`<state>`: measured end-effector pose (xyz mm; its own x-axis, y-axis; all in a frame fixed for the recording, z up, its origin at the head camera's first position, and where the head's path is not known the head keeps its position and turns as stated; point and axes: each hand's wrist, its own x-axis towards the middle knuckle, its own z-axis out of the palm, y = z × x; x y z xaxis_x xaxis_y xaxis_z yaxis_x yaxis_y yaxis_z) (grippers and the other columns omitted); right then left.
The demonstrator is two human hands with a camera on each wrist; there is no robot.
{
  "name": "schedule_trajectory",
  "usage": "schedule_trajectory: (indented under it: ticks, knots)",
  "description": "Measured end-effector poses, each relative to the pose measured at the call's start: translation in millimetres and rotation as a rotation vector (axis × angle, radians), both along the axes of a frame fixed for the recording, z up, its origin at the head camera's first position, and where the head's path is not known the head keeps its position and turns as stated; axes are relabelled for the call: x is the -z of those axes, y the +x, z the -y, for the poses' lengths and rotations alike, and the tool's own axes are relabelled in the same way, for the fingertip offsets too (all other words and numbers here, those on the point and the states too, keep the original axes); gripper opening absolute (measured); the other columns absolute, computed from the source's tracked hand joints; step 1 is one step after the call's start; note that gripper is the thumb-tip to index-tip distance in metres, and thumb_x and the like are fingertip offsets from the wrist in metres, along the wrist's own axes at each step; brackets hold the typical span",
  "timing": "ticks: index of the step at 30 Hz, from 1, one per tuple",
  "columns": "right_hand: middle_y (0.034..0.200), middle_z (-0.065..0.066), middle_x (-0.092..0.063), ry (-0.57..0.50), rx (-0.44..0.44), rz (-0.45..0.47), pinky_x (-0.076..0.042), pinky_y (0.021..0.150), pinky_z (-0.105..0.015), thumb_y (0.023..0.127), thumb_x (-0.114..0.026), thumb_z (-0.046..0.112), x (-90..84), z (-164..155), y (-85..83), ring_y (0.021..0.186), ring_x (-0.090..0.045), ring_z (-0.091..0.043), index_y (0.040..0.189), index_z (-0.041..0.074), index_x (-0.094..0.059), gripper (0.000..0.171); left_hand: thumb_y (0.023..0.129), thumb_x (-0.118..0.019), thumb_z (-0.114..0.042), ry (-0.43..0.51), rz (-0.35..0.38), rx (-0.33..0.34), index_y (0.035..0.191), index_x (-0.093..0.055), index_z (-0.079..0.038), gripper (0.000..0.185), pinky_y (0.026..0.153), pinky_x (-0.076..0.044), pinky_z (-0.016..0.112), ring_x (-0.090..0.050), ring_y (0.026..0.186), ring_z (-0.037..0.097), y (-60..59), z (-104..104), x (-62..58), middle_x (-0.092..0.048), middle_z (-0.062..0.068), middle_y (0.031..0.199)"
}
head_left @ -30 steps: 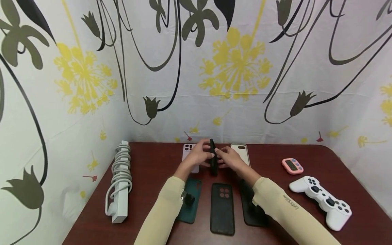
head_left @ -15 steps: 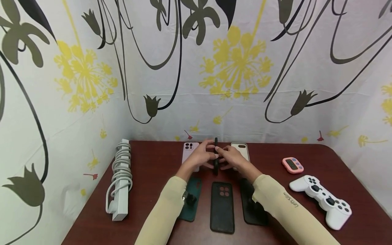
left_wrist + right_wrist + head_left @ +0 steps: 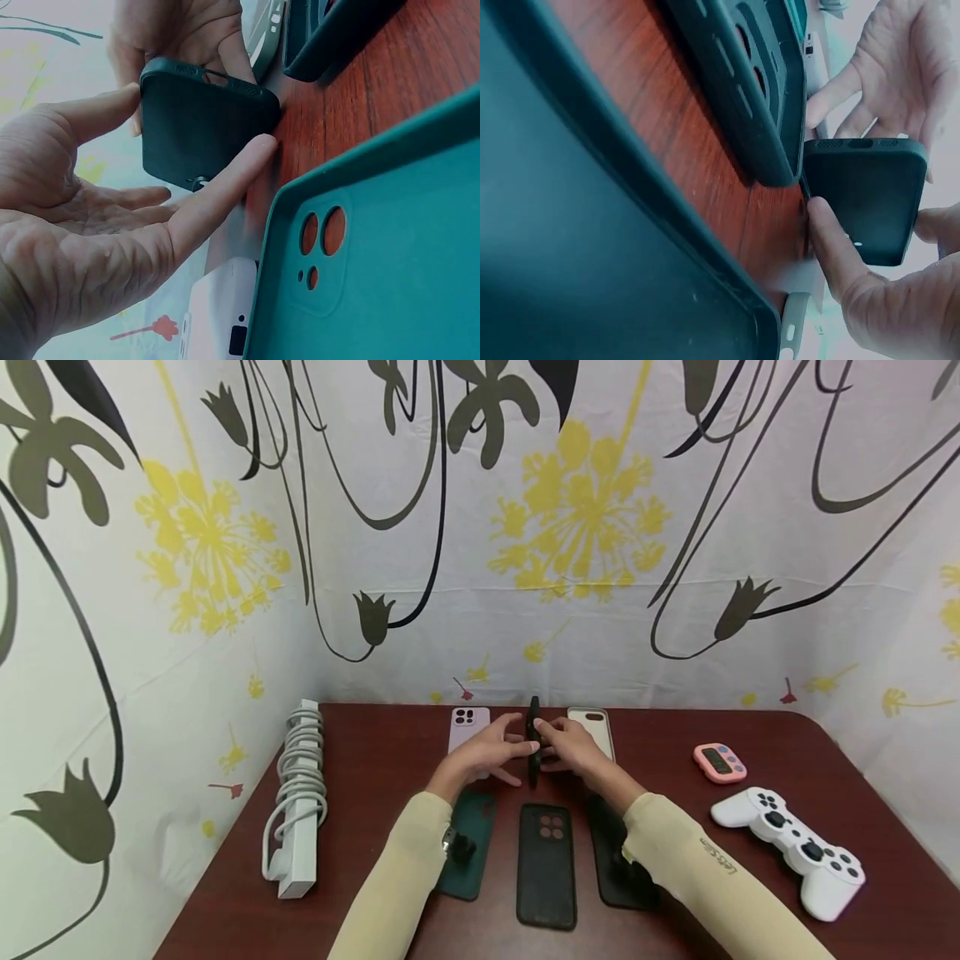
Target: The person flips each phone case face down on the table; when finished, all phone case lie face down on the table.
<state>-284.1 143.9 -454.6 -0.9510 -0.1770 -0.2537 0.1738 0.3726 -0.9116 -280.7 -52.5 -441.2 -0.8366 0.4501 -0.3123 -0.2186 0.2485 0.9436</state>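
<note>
A black phone case point(image 3: 533, 710) stands on its long edge near the back of the table, between both hands. My right hand point(image 3: 573, 747) grips it from the right; in the right wrist view the thumb and a finger lie at opposite edges of the case point(image 3: 864, 196). On the left side my left hand point(image 3: 480, 753) has its fingers spread. Its thumb tip is at the edge of the case point(image 3: 199, 124) in the left wrist view, and another finger reaches near the lower edge. Whether that finger touches is hard to tell.
Behind lie a lilac case point(image 3: 470, 718) and a cream case point(image 3: 592, 720). Nearer are a green case point(image 3: 467, 881), a black case point(image 3: 546, 881) and another dark case point(image 3: 611, 868). A cord-wrapped power strip point(image 3: 298, 827), pink timer point(image 3: 720, 763) and white game controller point(image 3: 787, 843) flank them.
The black case has shifted slightly right and turned edge-on to the head camera. My left hand's fingers have spread and come away from it, while the right hand keeps its grip.
</note>
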Motion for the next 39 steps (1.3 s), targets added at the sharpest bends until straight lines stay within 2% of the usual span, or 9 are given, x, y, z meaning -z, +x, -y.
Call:
schedule_trajectory:
  ticks: [4,7,14,18,22,28,34,39]
  knots:
    - [0.145,-0.025,-0.059,0.031,0.031,-0.051,-0.064,0.092,-0.040,0.111,-0.049,0.048,1.3,2,2.0,0.127,-0.066,-0.035,0.149,0.001,-0.053,0.060,0.101,-0.074,-0.032,-0.001,-0.011,0.007,0.170,-0.019,-0.018,0.089,0.088,-0.064,0.055,-0.048,0.149,0.042,-1.2,-2,2.2,-0.034,0.026,0.167]
    - [0.141,-0.023,-0.063,0.046,0.056,-0.083,-0.064,0.091,-0.039,0.112,-0.050,0.045,1.9,3,4.0,0.121,-0.068,-0.031,0.146,0.003,-0.059,0.055,0.100,-0.075,-0.032,0.002,-0.014,0.014,0.170,-0.019,-0.018,0.091,0.089,-0.064,0.055,-0.051,0.147,0.042,-1.6,-3,3.1,-0.035,0.026,0.166]
    - [0.131,-0.022,-0.069,0.088,0.099,-0.122,-0.063,0.077,-0.033,0.113,-0.049,0.040,3.4,5,6.7,0.096,-0.073,-0.023,0.136,0.003,-0.067,0.047,0.098,-0.077,-0.037,-0.014,-0.013,0.027,0.171,-0.019,-0.017,0.094,0.090,-0.064,0.054,-0.054,0.145,0.040,-1.9,0,5.3,-0.038,0.024,0.166]
    - [0.128,-0.021,-0.069,0.147,0.136,-0.151,-0.056,0.067,-0.029,0.112,-0.050,0.035,1.6,4,6.2,0.086,-0.068,-0.021,0.134,0.004,-0.069,0.042,0.099,-0.075,-0.038,-0.018,-0.004,0.016,0.171,-0.018,-0.018,0.094,0.090,-0.064,0.054,-0.054,0.144,0.040,-0.7,0,4.3,-0.038,0.022,0.167]
    - [0.124,-0.020,-0.069,0.152,0.162,-0.156,-0.051,0.064,-0.028,0.112,-0.050,0.032,-3.3,3,6.6,0.078,-0.063,-0.018,0.132,0.003,-0.070,0.041,0.102,-0.073,-0.037,-0.039,-0.027,-0.016,0.171,-0.015,-0.017,0.093,0.091,-0.064,0.053,-0.055,0.143,0.040,-1.1,0,3.0,-0.040,0.019,0.166]
    - [0.125,-0.018,-0.067,0.084,0.185,-0.124,-0.054,0.067,-0.028,0.112,-0.051,0.033,-8.4,4,9.4,0.085,-0.064,-0.017,0.130,0.004,-0.071,0.040,0.102,-0.073,-0.022,-0.043,-0.047,-0.068,0.171,-0.016,-0.014,0.089,0.092,-0.063,0.053,-0.062,0.135,0.040,-3.7,-1,1.6,-0.044,0.022,0.161]
    - [0.131,-0.018,-0.066,-0.004,0.195,-0.087,-0.055,0.072,-0.024,0.112,-0.050,0.033,-8.8,6,11.7,0.094,-0.069,-0.016,0.132,0.004,-0.071,0.041,0.097,-0.078,-0.011,-0.035,-0.041,-0.093,0.171,-0.015,-0.018,0.098,0.085,-0.066,0.051,-0.069,0.122,0.039,-4.7,0,2.5,-0.037,0.021,0.165]
    - [0.123,-0.014,-0.068,-0.026,0.205,-0.087,-0.055,0.071,-0.025,0.114,-0.048,0.033,-5.2,3,11.7,0.088,-0.066,-0.012,0.134,0.004,-0.070,0.042,0.096,-0.078,-0.009,-0.053,-0.057,-0.093,0.170,-0.018,-0.017,0.096,0.084,-0.066,0.049,-0.070,0.120,0.039,-6.7,-1,1.5,-0.033,0.021,0.168]
